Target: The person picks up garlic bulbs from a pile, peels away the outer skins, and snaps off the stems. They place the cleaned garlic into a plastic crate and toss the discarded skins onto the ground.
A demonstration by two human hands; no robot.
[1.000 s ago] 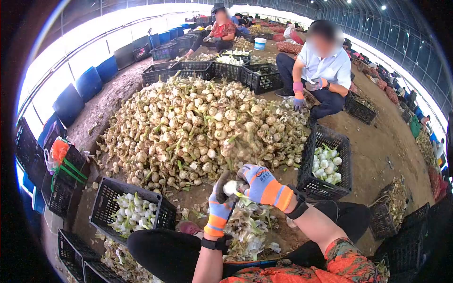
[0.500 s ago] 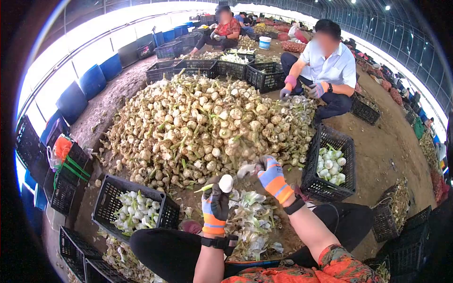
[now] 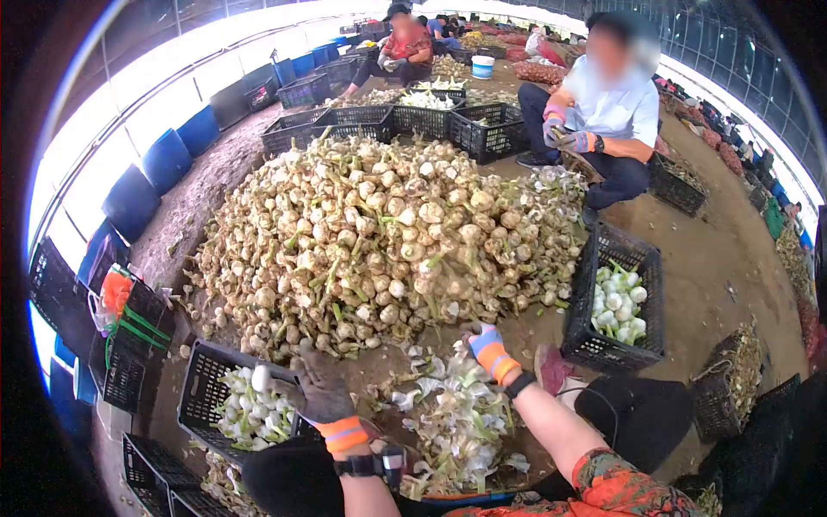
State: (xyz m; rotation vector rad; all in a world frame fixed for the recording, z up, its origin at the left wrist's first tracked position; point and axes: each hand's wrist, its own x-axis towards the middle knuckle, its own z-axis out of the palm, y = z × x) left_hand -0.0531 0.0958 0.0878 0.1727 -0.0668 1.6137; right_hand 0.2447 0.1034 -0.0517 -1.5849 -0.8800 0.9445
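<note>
My left hand [image 3: 320, 389], in a grey-palmed glove with an orange cuff, is open with its fingers spread beside the left crate's rim. Just off its fingertips is a peeled white garlic bulb [image 3: 261, 377], above the peeled garlic [image 3: 254, 414] in the black crate [image 3: 200, 372]. My right hand [image 3: 488, 346], in an orange and blue glove, is between the heap of unpeeled garlic [image 3: 370, 233] and the garlic peelings [image 3: 461, 418]. Its fingers are partly hidden, and I cannot make out anything in them.
Another black crate [image 3: 581, 332] with peeled bulbs [image 3: 618, 303] stands right of the heap. Across the heap a person in a light shirt [image 3: 616, 108] crouches with gloved hands together. Farther back sits a person in red [image 3: 409, 47]. Blue barrels [image 3: 165, 157] line the left wall.
My left hand has moved left to the crate and opened, letting go of the garlic bulb. My right hand has dropped lower, and the pale peel at its fingers no longer shows there.
</note>
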